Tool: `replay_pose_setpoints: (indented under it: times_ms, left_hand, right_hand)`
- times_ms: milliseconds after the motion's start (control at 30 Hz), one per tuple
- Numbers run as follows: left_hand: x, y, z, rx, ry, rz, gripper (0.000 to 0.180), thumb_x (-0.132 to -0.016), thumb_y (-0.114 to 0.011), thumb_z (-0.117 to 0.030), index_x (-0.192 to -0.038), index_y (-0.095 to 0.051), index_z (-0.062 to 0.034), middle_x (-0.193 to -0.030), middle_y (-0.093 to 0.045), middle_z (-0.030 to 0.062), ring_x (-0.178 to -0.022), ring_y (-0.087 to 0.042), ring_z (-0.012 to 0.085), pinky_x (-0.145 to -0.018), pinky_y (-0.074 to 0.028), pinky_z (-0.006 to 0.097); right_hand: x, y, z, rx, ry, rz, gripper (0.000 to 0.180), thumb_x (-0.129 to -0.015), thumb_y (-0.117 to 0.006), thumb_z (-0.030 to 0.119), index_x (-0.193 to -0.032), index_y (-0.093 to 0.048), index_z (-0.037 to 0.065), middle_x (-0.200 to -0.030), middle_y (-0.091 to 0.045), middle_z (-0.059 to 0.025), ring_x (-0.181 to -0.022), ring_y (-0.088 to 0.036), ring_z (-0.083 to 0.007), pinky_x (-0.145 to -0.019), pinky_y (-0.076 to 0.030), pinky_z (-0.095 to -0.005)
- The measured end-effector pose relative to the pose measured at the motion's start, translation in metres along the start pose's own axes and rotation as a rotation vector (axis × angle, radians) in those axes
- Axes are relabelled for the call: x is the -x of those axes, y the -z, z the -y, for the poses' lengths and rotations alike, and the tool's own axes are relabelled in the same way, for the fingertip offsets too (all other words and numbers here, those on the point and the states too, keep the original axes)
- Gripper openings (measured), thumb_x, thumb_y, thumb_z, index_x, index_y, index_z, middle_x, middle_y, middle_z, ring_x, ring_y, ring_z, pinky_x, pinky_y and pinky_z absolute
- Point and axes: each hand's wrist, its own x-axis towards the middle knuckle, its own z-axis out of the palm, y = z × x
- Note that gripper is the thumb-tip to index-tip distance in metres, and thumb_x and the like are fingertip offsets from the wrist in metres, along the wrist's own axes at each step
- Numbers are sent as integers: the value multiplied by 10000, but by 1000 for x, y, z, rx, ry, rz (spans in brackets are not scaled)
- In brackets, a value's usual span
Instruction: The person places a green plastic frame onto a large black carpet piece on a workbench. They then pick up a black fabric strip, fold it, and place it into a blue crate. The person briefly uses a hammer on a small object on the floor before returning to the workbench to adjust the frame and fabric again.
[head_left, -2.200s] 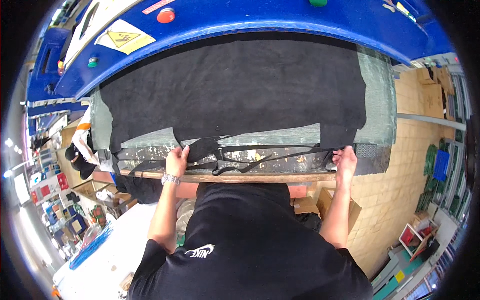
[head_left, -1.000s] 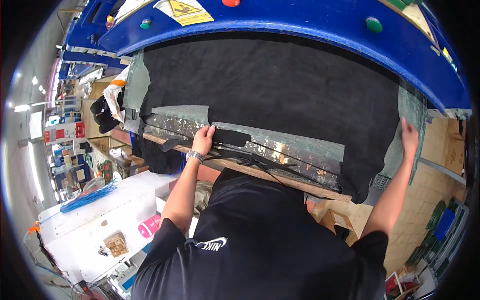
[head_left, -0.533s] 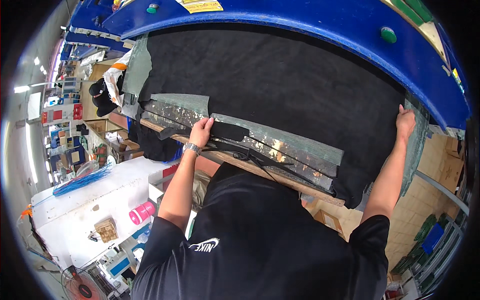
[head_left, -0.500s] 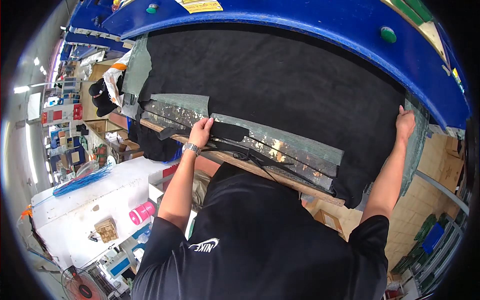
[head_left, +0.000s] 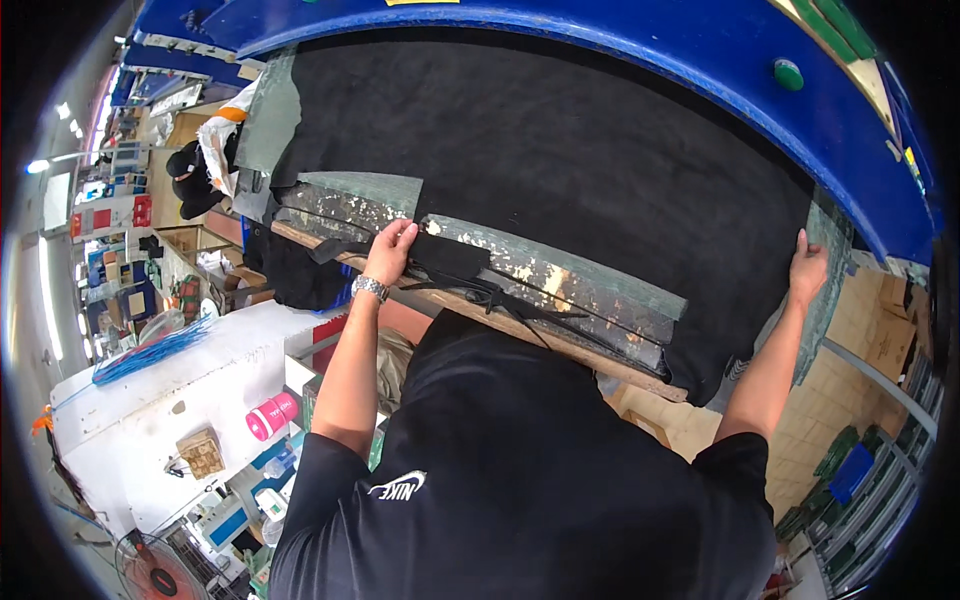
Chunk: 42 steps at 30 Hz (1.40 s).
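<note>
A large black sheet of soft material (head_left: pixel 540 130), fabric or leather, lies spread over a worn greenish board (head_left: pixel 560 285). My left hand (head_left: pixel 388 252), a metal watch at its wrist, is at the sheet's near edge where a narrow black tongue hangs between two bare stretches of board. Its fingers are closed on that edge. At the sheet's right edge is my right hand (head_left: pixel 808 272), fingers pinched on the material beside a green strip of board (head_left: pixel 828 255). Black cords and strips (head_left: pixel 490 297) lie tangled along the near side.
A blue machine beam (head_left: pixel 640 85) with a green button (head_left: pixel 788 74) spans the far side. A wooden rail (head_left: pixel 620 372) runs along the near edge. To the left stand a white table (head_left: pixel 150 400) with a pink cup (head_left: pixel 272 416), and a person in a black cap (head_left: pixel 185 165).
My right hand has slid a little nearer along the right edge. My left hand has shifted slightly left. The whole view has tilted a little.
</note>
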Motion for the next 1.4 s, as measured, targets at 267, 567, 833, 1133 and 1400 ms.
replay_pose_setpoints:
  times_ms: [267, 567, 833, 1133, 1400]
  left_hand:
    - [2, 7, -12, -33, -6, 66, 337, -1062, -565, -310, -1133, -734, -28, -922, -695, -25, -856, -576, 59, -805, -478, 247]
    - [-9, 18, -12, -61, 46, 173, 351, -1053, -578, -350, -1105, -744, -46, -875, -691, -47, -802, -570, 54, -751, -480, 246]
    - [-6, 13, 15, -138, 21, 30, 257, -997, -684, -255, -1117, -723, -31, -878, -694, -26, -782, -577, 53, -733, -481, 240]
    - [57, 8, -8, -450, -389, -299, 248, -881, -743, -125, -1110, -691, -46, -1069, -658, 148, -1001, -643, 335, -872, -520, 400]
    - [75, -17, 24, -523, -351, -432, 318, -866, -754, -252, -1172, -731, -166, -1235, -645, 73, -1311, -534, 323, -1144, -303, 615]
  right_hand:
    - [81, 59, -36, -348, -52, 634, 341, -900, -785, 354, -929, -684, 29, -671, -545, 18, -612, -535, -94, -597, -457, -288]
    - [114, 77, -108, -450, -189, 743, 241, -965, -713, 223, -854, -557, 77, -675, -594, 5, -560, -549, -87, -528, -478, -263]
    - [159, 75, 30, -148, 496, -27, 474, -912, -738, 312, -1283, -619, 42, -1268, -624, -200, -1215, -570, -395, -1054, -431, -483]
    - [210, 82, 29, -31, 781, 174, 563, -903, -741, 294, -1381, -559, 58, -1428, -529, -169, -1337, -479, -366, -1138, -324, -549]
    - [295, 99, -81, -33, 306, 317, 501, -871, -805, 403, -1038, -574, -8, -926, -565, -126, -862, -552, -266, -761, -477, -394]
